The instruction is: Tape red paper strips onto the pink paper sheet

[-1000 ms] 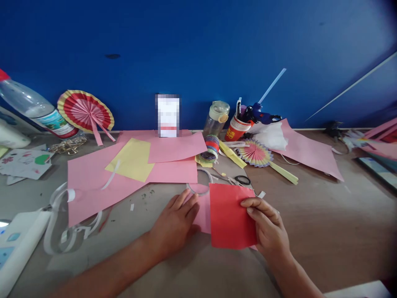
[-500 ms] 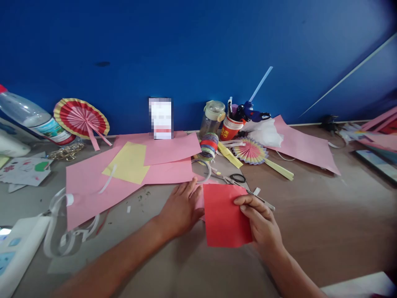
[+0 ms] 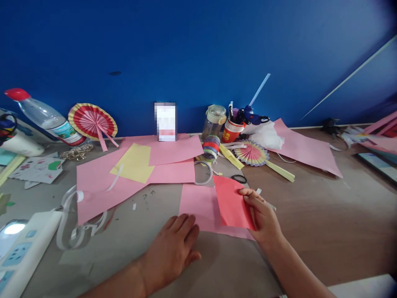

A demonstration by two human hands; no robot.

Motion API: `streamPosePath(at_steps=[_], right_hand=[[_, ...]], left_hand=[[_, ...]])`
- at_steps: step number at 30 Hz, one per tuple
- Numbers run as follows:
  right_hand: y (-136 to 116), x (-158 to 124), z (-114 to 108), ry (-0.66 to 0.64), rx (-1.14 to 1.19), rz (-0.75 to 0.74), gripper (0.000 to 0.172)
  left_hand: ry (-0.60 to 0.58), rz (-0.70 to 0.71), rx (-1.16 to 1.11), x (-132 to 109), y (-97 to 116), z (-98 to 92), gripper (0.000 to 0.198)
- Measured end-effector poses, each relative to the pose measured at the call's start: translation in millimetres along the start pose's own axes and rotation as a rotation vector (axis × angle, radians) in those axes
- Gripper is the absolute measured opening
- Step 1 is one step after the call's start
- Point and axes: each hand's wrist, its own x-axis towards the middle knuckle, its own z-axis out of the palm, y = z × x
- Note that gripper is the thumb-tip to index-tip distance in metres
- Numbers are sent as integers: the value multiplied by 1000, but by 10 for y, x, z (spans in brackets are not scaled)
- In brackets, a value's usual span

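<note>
A red sheet of paper [image 3: 232,203] is gripped along its right edge by my right hand [image 3: 263,215], thumb behind and fingers in front. It is tilted above a pink sheet of paper [image 3: 198,207] lying on the table. At that pink sheet's lower left corner rests my left hand [image 3: 173,248], holding nothing, its fingers stretched out and its thumb apart. Behind the red sheet are a roll of tape [image 3: 204,173] and a black ring [image 3: 238,179], perhaps a scissors handle; the rest of it is hidden.
Larger pink sheets [image 3: 102,186] and a yellow sheet [image 3: 136,163] lie at the back left. Against the blue wall stand a phone [image 3: 166,122], a jar [image 3: 214,120] and a paper cup [image 3: 232,130] of tools. Folded paper fans [image 3: 93,120] and a power strip [image 3: 27,248] are also around.
My left hand has drawn back towards me and left, away from the tape roll. The red sheet has turned and tilted in my right hand, exposing more pink paper. The view has shifted slightly.
</note>
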Motion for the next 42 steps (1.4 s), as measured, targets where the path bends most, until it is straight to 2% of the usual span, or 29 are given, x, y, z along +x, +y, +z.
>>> streamPosePath(at_steps=[3, 5, 10, 13, 15, 17, 20, 24, 30, 34, 38, 42], right_hand=[[-12, -59, 38, 37, 201, 276, 17], [-15, -109, 62, 22, 191, 303, 18], [0, -209, 101, -58, -18, 204, 13], [37, -213, 90, -78, -129, 164, 14], [60, -201, 74, -104, -188, 146, 14], [67, -186, 64, -137, -249, 115, 13], [38, -171, 82, -188, -339, 68, 11], [-17, -163, 181, -212, -447, 26, 12], [71, -180, 315, -229, -611, -75, 19], [135, -193, 299, -237, -697, -153, 20], [95, -224, 271, -236, -751, -222, 21], [86, -270, 270, -292, -798, -281, 22]], left_hand=[[-50, -27, -37, -36, 146, -41, 46], [-70, -38, -48, -42, 230, -43, 48], [-49, -9, -77, -86, 371, 68, 48], [106, 37, -46, -114, 370, 109, 49], [231, 60, -4, -102, 323, 91, 51], [304, 61, 28, -65, 251, 55, 50], [288, 60, 24, -6, 137, 37, 41], [237, 84, -49, 11, 50, 121, 32], [380, 19, -227, -14, 39, 229, 24], [427, 35, -146, -38, 15, 250, 24], [397, 38, -83, -64, -9, 261, 25], [387, 84, -61, -77, -34, 241, 25]])
